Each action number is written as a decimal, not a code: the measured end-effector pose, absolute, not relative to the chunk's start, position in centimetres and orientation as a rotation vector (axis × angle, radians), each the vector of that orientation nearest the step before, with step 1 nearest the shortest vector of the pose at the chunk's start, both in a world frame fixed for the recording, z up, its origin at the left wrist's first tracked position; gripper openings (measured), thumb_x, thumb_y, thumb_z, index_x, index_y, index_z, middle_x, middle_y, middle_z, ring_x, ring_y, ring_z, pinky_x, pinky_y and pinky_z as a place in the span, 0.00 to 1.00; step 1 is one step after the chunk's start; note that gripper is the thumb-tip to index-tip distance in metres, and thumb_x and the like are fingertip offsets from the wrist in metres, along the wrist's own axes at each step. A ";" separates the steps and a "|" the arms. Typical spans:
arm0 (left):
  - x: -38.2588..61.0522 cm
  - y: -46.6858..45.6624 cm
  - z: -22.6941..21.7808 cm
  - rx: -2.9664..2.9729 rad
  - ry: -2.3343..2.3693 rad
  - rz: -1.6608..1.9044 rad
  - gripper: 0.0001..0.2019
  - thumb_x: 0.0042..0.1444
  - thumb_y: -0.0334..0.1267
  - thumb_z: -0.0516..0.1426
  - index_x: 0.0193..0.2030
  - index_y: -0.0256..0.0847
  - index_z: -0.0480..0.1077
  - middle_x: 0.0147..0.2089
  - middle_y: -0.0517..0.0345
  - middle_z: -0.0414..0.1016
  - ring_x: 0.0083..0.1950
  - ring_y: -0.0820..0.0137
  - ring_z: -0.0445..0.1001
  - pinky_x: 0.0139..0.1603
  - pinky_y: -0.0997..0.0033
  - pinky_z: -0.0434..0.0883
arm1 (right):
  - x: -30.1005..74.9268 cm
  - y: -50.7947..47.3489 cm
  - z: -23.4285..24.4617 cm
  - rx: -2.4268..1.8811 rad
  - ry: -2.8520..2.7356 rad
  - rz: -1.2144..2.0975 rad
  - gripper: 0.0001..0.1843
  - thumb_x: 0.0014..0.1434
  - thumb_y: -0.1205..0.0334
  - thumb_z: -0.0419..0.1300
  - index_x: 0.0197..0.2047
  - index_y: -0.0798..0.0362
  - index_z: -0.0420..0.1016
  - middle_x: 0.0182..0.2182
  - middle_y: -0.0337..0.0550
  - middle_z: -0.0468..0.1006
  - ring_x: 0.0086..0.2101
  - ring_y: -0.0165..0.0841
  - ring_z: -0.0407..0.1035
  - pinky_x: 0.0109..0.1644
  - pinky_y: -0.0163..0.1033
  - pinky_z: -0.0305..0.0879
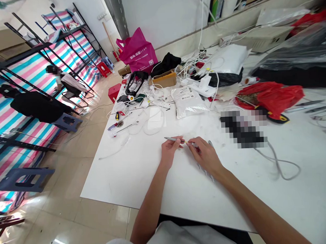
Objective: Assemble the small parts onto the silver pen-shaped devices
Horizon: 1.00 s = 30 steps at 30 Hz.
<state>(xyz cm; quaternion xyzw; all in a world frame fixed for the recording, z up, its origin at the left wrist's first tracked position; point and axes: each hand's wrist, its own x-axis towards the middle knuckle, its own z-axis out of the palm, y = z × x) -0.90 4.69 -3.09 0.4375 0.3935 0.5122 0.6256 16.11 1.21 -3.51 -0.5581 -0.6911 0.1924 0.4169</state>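
A slim grey pen-shaped tool [174, 139] with a yellow band near one end lies across my two hands, above the white tabletop [122, 177]. My left hand [168, 152] pinches it between thumb and fingers. My right hand [206, 156] grips the yellow-banded end, and its fingers hide the tip. Below my right palm a blurred grey-and-white striped strip [205, 172] rests on the table. Thin white cable [152, 124] loops on the table beyond my hands, near a small screwdriver with a red handle [113, 126].
Tangled white cables, power strips, a white parcel and a red plastic bag crowd the table's far side. A pixelated dark object and a grey cable lie to the right. The table's left edge drops to a tiled floor with stools and striped bunk frames.
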 end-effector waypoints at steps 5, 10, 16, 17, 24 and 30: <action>-0.8 4.7 -2.8 1.021 0.913 1.133 0.19 0.61 0.54 0.64 0.42 0.38 0.83 0.48 0.45 0.82 0.48 0.62 0.79 0.46 0.64 0.74 | 16.1 1.2 -3.4 -1.369 -1.733 0.541 0.13 0.75 0.50 0.50 0.47 0.47 0.72 0.42 0.46 0.79 0.34 0.36 0.73 0.38 0.43 0.69; -0.8 4.7 -2.6 0.936 0.876 1.134 0.20 0.60 0.56 0.65 0.40 0.37 0.81 0.46 0.46 0.82 0.48 0.63 0.80 0.48 0.64 0.73 | 16.0 1.4 -4.0 -1.407 -1.629 0.576 0.13 0.71 0.48 0.56 0.52 0.46 0.68 0.43 0.46 0.79 0.34 0.36 0.72 0.38 0.44 0.70; -1.6 5.2 -2.3 0.634 0.793 1.231 0.17 0.61 0.55 0.64 0.42 0.41 0.76 0.50 0.51 0.82 0.52 0.65 0.80 0.53 0.65 0.72 | 16.0 1.4 -4.0 -1.326 -1.562 0.601 0.08 0.73 0.52 0.53 0.48 0.47 0.64 0.46 0.47 0.77 0.36 0.35 0.71 0.40 0.43 0.69; -1.7 5.2 -2.3 0.613 0.778 1.227 0.17 0.62 0.54 0.65 0.41 0.41 0.75 0.50 0.51 0.82 0.53 0.65 0.80 0.54 0.65 0.72 | 16.0 1.3 -3.8 -1.327 -1.568 0.590 0.09 0.73 0.52 0.53 0.48 0.47 0.66 0.45 0.46 0.77 0.36 0.35 0.70 0.41 0.44 0.69; -1.3 4.9 -2.1 0.707 0.813 1.072 0.18 0.59 0.53 0.66 0.39 0.36 0.78 0.43 0.48 0.83 0.46 0.64 0.82 0.52 0.63 0.73 | 16.6 1.6 -2.8 -1.317 -1.523 0.519 0.19 0.74 0.51 0.52 0.60 0.46 0.75 0.48 0.50 0.70 0.36 0.35 0.70 0.36 0.44 0.71; -0.8 4.6 -1.9 0.809 0.850 0.977 0.23 0.56 0.54 0.68 0.45 0.33 0.81 0.44 0.42 0.84 0.43 0.61 0.83 0.52 0.58 0.74 | 17.3 2.0 -2.6 -1.267 -1.588 0.529 0.17 0.70 0.50 0.58 0.58 0.45 0.77 0.46 0.48 0.80 0.44 0.41 0.76 0.46 0.49 0.77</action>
